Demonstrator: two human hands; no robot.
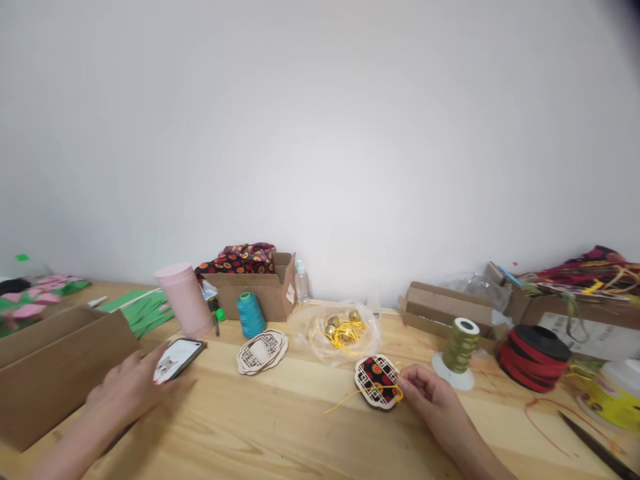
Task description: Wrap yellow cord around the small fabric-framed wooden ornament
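My left hand, somewhat blurred, is closed at the near left edge of a phone with a lit screen; some of its fingers are hidden. To the right, my right hand pinches yellow cord at the right edge of a lattice-cut wooden ornament. Black, red and orange patterned fabric shows through the ornament's openings. Its cord crosses the front, and a loose end trails left over the table. Several pale wooden lattice pieces lie stacked between the two hands.
Behind the ornament lies a plastic bag with brass bells and yellow cord. A teal thread cone, pink canister and fabric-filled box stand left. An olive spool, red ribbon roll and dark blade are right.
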